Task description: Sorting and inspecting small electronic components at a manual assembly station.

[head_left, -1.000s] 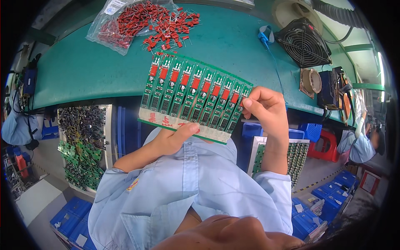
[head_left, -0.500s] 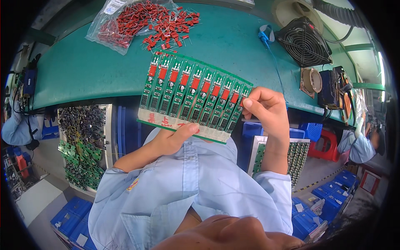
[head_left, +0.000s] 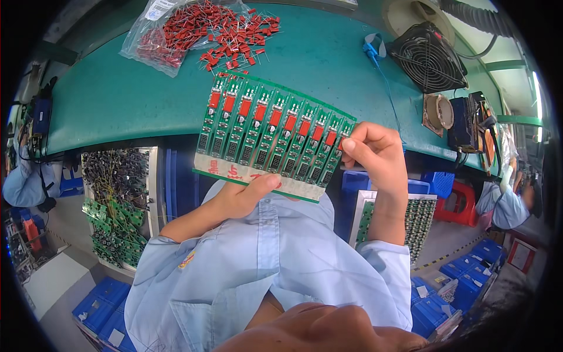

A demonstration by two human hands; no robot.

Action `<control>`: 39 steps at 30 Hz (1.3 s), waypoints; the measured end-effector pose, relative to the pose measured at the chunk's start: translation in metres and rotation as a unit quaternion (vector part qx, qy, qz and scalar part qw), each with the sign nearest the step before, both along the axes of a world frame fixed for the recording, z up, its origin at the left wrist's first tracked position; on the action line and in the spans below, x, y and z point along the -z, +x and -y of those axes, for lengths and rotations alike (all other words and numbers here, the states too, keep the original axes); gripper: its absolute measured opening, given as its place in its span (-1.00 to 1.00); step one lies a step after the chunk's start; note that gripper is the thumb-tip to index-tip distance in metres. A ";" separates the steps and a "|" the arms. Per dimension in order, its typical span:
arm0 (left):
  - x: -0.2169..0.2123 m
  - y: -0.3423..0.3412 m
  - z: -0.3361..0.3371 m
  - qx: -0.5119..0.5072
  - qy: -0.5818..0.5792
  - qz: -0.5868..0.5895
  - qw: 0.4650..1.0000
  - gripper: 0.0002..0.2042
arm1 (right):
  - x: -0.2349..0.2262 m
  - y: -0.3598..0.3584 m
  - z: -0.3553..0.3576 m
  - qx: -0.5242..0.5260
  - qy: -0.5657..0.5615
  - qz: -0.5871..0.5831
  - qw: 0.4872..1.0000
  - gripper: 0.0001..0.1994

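A green circuit board panel [head_left: 267,144] is tilted up in front of my chest, just off the bench edge. It is divided into narrow strips, each with a red box capacitor [head_left: 274,117] near its upper part and a dark digit display lower down. Pale tape [head_left: 226,167] with red handwriting covers its lower edge. My left hand [head_left: 249,196] grips that lower edge, thumb on top and fingers hidden beneath. At the panel's right end, my right hand [head_left: 378,155] pinches the last red capacitor between thumb and forefinger; its leads are hidden.
Loose red capacitors [head_left: 237,44] spill from a clear plastic bag [head_left: 153,44] on the green bench [head_left: 117,105]. A black fan [head_left: 428,58], blue strap [head_left: 373,50] and tape roll [head_left: 440,111] lie right. Racks of boards [head_left: 120,223] flank me; co-workers' sleeves [head_left: 504,208] show at both sides.
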State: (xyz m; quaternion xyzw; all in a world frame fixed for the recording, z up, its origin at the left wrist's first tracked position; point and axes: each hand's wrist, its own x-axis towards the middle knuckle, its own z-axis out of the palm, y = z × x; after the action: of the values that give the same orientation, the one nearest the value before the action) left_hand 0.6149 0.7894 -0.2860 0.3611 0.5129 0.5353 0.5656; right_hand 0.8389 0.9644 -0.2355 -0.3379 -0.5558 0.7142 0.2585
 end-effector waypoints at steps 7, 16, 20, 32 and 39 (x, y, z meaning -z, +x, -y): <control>-0.007 0.000 -0.007 0.018 0.058 -0.043 0.997 -0.78 | 0.004 -0.001 -0.007 -0.009 0.010 -0.001 1.000 -0.84; 0.000 -0.003 0.007 -0.011 0.071 -0.045 0.996 -0.76 | 0.002 -0.001 0.004 -0.033 0.019 -0.052 0.998 -0.86; 0.008 -0.005 0.003 0.009 0.079 0.004 0.997 -0.71 | 0.009 0.008 0.002 0.006 0.051 -0.026 0.998 -0.88; -0.003 -0.037 0.008 -0.092 0.085 0.341 0.932 -0.57 | -0.005 -0.058 -0.008 0.002 0.505 -0.019 0.863 -0.91; -0.007 -0.018 0.033 -0.102 0.135 0.139 0.976 -0.58 | -0.032 -0.062 0.013 -0.068 0.363 0.134 0.920 -0.81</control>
State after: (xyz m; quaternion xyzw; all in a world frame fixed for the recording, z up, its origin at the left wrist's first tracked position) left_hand 0.5972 0.7566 -0.2788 0.3022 0.3861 0.6994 0.5200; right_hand 0.7773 0.9516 -0.2039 -0.2749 -0.8279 0.4273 0.2376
